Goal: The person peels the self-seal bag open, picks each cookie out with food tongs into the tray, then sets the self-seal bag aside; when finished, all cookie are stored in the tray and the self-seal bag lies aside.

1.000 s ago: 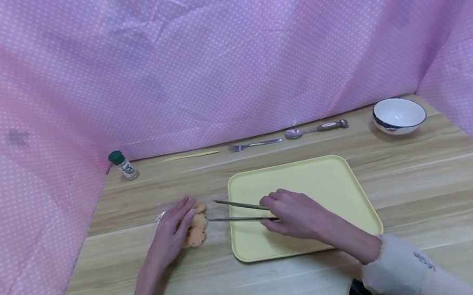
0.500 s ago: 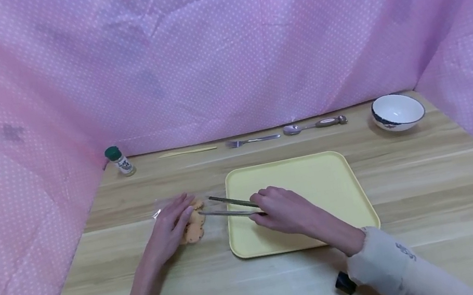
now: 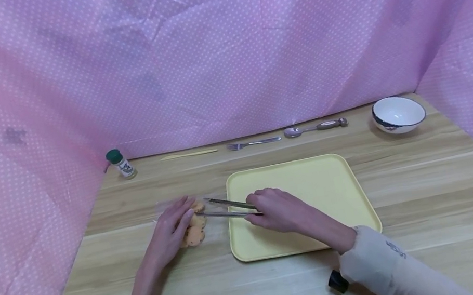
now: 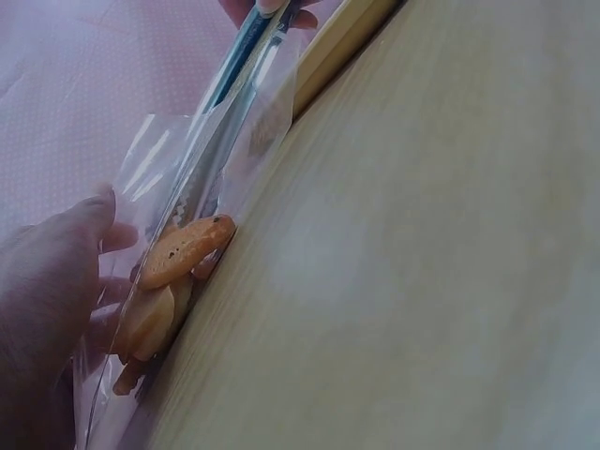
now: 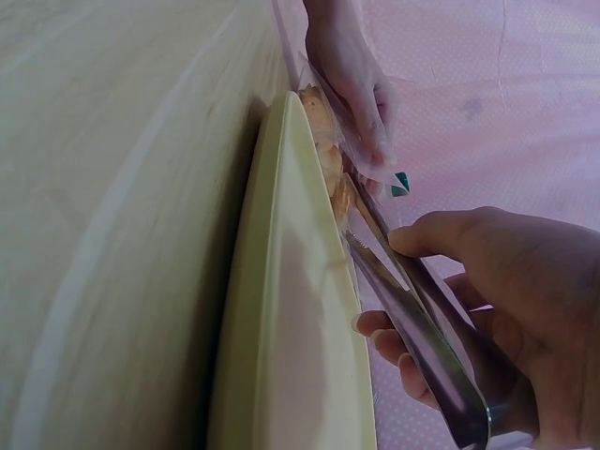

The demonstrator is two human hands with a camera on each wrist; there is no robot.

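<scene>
My left hand (image 3: 168, 231) lies over a clear plastic bag (image 4: 155, 141), its thumb and fingers holding the film at the side. Several speckled round cookies (image 3: 195, 236) lie in the bag, partly covered by that hand in the head view. In my right hand (image 3: 278, 211) I grip metal tongs (image 5: 441, 366) between thumb and fingers. The two tong arms stand apart and point left into the bag's mouth. One tip overlaps the cookies in the head view; in the left wrist view the serrated tip shows close behind the top cookie (image 4: 183, 253).
A pale yellow tray (image 3: 294, 179) lies under the right hand, its left edge beside the bag. Along the back are a green-capped shaker (image 3: 122, 165), a yellow knife (image 3: 188, 154), a fork (image 3: 254, 142), a grey-handled spoon (image 3: 293, 132) and a white bowl (image 3: 397, 114).
The right hand has moved left with the tongs, bringing their tips from beside the bag to the cookies. The left hand has stayed nearly in place on the bag.
</scene>
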